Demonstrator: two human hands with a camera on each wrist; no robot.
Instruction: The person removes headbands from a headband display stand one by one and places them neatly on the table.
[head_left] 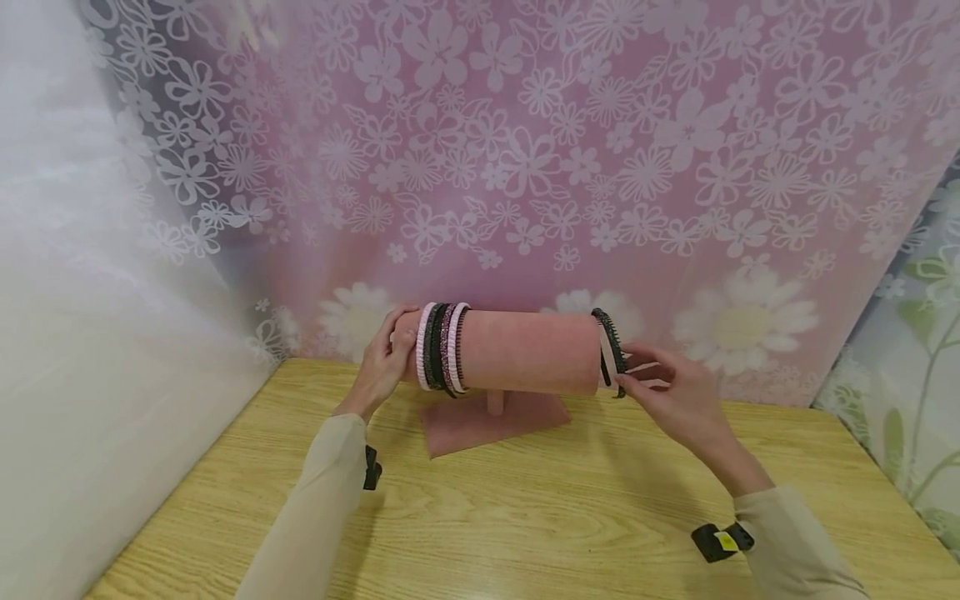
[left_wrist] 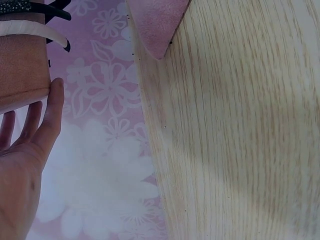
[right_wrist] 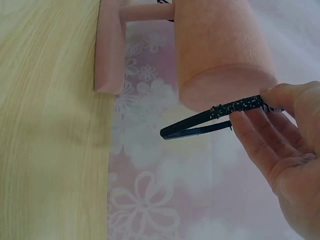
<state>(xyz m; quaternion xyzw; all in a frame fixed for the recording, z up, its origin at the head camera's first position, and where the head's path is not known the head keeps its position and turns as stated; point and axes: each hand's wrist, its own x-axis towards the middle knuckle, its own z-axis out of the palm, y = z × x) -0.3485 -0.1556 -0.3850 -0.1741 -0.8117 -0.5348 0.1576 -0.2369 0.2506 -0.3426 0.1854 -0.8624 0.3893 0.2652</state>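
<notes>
A pink velvety headband stand has a horizontal roll on a post and flat base. Several headbands, white, black and glittery, sit side by side near its left end. My left hand grips that end of the roll; in the left wrist view its fingertips touch the rim. At the opposite end, my right hand pinches a black headband with small sparkling beads between thumb and fingers. In the right wrist view, this headband is just off the roll's end face, its tips pointing away from the hand.
The stand's pink base rests on a light wood-grain table. Behind it hangs a pink curtain with white flowers. A pale sheet hangs at the left, and a leaf-patterned one at the right.
</notes>
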